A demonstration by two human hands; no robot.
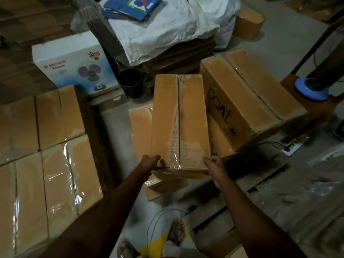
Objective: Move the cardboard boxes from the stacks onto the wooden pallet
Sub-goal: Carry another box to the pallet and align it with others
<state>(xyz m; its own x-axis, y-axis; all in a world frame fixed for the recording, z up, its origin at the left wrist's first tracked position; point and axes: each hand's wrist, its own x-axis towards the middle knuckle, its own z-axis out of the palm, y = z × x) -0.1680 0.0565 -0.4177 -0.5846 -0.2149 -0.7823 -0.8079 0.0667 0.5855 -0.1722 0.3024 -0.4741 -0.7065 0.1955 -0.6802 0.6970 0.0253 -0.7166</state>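
Both hands, left hand (151, 161) and right hand (216, 164), grip one box (179, 123) (taped seam up) by its near corners. Mid-carry, I'd say. Next it needs setting down on the pallet (260, 175).

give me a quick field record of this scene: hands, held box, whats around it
left hand: grips held box's near left corner
right hand: grips its near right corner
held box: taped cardboard, both hands on it, over other boxes
boat box: right of held box
fan box: white, back left
box stack: left, taped
bucket: black, behind
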